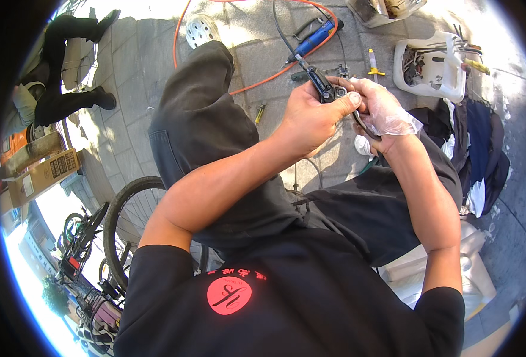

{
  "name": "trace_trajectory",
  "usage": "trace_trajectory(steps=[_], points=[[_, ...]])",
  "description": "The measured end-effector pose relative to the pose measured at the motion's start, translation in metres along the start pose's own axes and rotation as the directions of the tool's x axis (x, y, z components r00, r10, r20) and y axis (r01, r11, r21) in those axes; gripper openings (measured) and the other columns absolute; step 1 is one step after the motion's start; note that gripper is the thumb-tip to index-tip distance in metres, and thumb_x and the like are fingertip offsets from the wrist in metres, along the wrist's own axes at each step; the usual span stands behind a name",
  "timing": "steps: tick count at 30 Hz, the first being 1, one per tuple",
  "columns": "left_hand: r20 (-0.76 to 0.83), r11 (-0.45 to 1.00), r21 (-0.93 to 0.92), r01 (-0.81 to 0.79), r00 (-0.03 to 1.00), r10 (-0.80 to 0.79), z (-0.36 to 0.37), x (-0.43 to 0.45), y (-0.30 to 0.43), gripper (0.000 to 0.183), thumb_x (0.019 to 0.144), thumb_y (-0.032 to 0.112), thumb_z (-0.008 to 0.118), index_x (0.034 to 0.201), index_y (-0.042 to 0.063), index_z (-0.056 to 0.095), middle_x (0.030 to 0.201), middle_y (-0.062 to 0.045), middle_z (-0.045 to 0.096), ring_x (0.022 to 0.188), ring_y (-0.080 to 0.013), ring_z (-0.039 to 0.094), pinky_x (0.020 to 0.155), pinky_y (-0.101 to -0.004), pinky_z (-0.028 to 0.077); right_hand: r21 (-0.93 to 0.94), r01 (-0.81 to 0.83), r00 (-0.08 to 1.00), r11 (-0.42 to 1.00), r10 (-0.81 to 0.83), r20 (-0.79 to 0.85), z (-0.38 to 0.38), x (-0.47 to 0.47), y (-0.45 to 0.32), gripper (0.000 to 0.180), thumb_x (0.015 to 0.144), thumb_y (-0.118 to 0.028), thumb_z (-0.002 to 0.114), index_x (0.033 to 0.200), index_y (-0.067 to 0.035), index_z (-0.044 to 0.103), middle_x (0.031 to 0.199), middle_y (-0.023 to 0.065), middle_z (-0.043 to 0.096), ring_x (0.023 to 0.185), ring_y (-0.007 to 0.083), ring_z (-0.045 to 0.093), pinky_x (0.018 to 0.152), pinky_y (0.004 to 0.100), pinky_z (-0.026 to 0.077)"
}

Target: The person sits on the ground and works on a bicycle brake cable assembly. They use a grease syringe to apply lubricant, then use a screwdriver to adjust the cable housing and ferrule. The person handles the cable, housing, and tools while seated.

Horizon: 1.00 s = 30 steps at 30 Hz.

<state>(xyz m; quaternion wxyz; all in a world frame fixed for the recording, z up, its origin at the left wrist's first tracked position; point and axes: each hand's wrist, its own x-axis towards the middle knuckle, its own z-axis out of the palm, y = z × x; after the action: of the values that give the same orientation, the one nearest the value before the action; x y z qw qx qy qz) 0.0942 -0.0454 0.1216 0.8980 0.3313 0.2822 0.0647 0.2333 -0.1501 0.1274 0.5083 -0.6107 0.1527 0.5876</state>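
Both hands hold a black bicycle hydraulic brake lever [318, 82] above the paving, its hose running up and away. My left hand [316, 111] grips the lever body, with the thumb near its clamp end. My right hand [376, 100], in a torn clear plastic glove, holds the same end from the other side; the curved lever blade [364, 125] reaches down to its wrist. Fingers hide part of the clamp end. Beyond the hands lie a blue power tool or air tool [314, 39], an orange hose [263, 82] and a syringe with a yellow flange [372, 60].
A cut white plastic container [457, 82] of tools and small parts stands at the upper right, another container [370, 15] above it. Dark clothing [479, 134] lies at right. A small yellow tool [259, 114] is on the paving. Bicycle wheel [111, 232], cardboard box [44, 176] and another person [57, 71] are at left.
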Motion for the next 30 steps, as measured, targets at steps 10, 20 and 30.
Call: trace_trajectory(steps=[10, 20, 30], points=[[0.092, 0.963, 0.268, -0.042, 0.996, 0.018, -0.005, -0.002, -0.004, 0.023, 0.100, 0.016, 0.083, 0.119, 0.006, 0.075, 0.093, 0.001, 0.076, 0.060, -0.0005, 0.051, 0.050, -0.0216, 0.035, -0.161, 0.062, 0.998, 0.985, -0.059, 0.026, -0.008, -0.002, 0.012, 0.034, 0.111, -0.033, 0.058, 0.134, -0.016, 0.077, 0.069, -0.0063, 0.055, 0.051, 0.0069, 0.042, 0.047, 0.0260, 0.034], [0.216, 0.963, 0.254, -0.088, 0.976, 0.033, -0.011, 0.002, -0.010, 0.025, 0.102, 0.018, 0.081, 0.123, 0.006, 0.073, 0.111, -0.005, 0.080, 0.063, 0.0001, 0.052, 0.051, -0.0209, 0.034, -0.374, 0.211, 0.970, 0.903, -0.240, -0.032, -0.021, 0.002, -0.001, 0.035, 0.109, -0.037, 0.064, 0.113, -0.005, 0.077, 0.071, -0.0051, 0.056, 0.052, 0.0071, 0.043, 0.049, 0.0266, 0.033], [0.031, 0.999, -0.043, 0.031, 0.999, -0.030, -0.002, -0.003, -0.006, 0.008, 0.103, -0.001, 0.075, 0.110, -0.001, 0.071, 0.107, -0.011, 0.078, 0.099, -0.0188, 0.075, 0.095, -0.0354, 0.060, -0.055, 0.045, 0.994, 0.997, -0.050, -0.093, -0.005, -0.002, 0.006, 0.026, 0.106, -0.034, 0.061, 0.106, -0.010, 0.071, 0.073, -0.0051, 0.059, 0.063, 0.0071, 0.052, 0.059, 0.0273, 0.043]])
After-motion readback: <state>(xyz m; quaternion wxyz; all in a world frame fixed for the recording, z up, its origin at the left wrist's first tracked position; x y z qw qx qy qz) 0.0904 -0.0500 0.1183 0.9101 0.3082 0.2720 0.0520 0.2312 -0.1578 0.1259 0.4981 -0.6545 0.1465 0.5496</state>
